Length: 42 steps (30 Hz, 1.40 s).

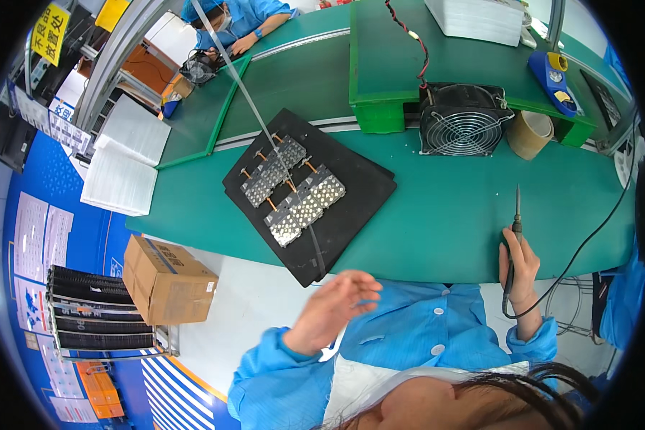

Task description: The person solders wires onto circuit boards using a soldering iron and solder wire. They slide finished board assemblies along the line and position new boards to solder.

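A soldering iron (517,225) is gripped in my right hand (525,266), above the front right edge of the green bench. Its tip points away from me, and its black cord runs off to the right. My left hand (337,307) hovers near the front edge with nothing in it, its fingers loosely stretched and turned to the right. Beyond it a black mat (357,193) lies askew. On the mat sit two rows of dark blocks with pale dots, a far row (271,174) and a near row (309,206), with copper-coloured strips sticking out.
A black fan (464,123) with a wire guard and a tape roll (529,136) stand at the back right, below a blue holder (554,82). A thin rod (244,82) slants over the mat. A co-worker (247,21) sits across. A cardboard box (170,279) stands left.
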Available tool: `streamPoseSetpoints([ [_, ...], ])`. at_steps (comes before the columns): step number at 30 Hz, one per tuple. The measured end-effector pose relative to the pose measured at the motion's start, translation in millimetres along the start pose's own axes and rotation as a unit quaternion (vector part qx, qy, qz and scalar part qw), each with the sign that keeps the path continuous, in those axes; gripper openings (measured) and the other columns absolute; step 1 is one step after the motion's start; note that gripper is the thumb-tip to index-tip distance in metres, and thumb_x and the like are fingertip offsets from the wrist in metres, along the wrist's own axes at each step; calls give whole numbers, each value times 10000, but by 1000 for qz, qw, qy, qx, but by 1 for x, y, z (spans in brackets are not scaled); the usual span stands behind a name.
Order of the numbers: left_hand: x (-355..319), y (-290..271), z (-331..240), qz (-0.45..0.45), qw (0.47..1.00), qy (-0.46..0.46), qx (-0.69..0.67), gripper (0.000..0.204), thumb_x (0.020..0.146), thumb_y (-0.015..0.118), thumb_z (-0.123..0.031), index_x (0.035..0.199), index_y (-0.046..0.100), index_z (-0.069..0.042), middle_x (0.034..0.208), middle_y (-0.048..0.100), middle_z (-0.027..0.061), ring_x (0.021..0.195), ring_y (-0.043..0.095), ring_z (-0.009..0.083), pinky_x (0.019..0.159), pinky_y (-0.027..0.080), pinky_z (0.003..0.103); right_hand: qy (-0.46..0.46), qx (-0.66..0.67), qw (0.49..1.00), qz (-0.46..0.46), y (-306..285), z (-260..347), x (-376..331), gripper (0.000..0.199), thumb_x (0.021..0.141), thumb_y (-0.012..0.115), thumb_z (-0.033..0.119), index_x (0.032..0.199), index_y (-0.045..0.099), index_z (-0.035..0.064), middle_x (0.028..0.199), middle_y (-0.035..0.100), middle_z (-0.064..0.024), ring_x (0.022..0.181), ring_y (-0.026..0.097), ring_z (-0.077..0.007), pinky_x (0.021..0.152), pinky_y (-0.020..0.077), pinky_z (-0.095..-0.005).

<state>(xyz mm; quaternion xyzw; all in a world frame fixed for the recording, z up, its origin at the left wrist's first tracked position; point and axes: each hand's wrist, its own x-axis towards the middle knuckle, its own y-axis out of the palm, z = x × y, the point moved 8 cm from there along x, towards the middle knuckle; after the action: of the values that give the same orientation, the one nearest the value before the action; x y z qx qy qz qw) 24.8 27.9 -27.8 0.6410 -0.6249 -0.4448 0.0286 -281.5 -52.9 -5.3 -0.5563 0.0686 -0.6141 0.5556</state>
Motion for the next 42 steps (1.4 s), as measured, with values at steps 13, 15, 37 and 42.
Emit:
streamPoseSetpoints([
  [13, 79, -273, -328, -411, 655, 305, 556, 259, 946, 536, -162, 1162, 630, -52, 1022, 667, 61, 941, 623, 197, 787, 467, 336, 32, 5, 999, 25, 0, -3, -5, 340, 830, 612, -83, 1163, 601, -11, 1045, 653, -200, 831, 671, -329, 711, 524, -339],
  [15, 99, -268, -335, -418, 513, 355, 660, 240, 906, 584, -169, 1058, 659, 1, 986, 683, 209, 921, 646, 363, 811, 497, 416, -5, -12, 1000, -8, -3, 3, -2, 345, 814, 626, -75, 1151, 616, 1, 984, 650, -183, 720, 648, -294, 617, 513, -341],
  [37, 123, -292, -336, -276, 761, 262, 526, 326, 991, 494, -265, 1016, 669, 9, 913, 673, 52, 842, 577, 136, 760, 446, 285, -14, -48, 999, -10, -6, 7, 5, 375, 748, 640, -64, 1117, 620, -1, 839, 606, -131, 675, 623, -258, 576, 491, -339],
  [42, 149, -283, -334, -273, 749, 216, 564, 432, 1019, 445, -327, 1043, 646, 54, 956, 680, 94, 824, 589, 182, 773, 474, 353, -28, -53, 998, -4, -6, 5, 1, 447, 687, 640, 21, 1132, 598, 7, 758, 579, -60, 638, 601, -210, 530, 475, -317],
])
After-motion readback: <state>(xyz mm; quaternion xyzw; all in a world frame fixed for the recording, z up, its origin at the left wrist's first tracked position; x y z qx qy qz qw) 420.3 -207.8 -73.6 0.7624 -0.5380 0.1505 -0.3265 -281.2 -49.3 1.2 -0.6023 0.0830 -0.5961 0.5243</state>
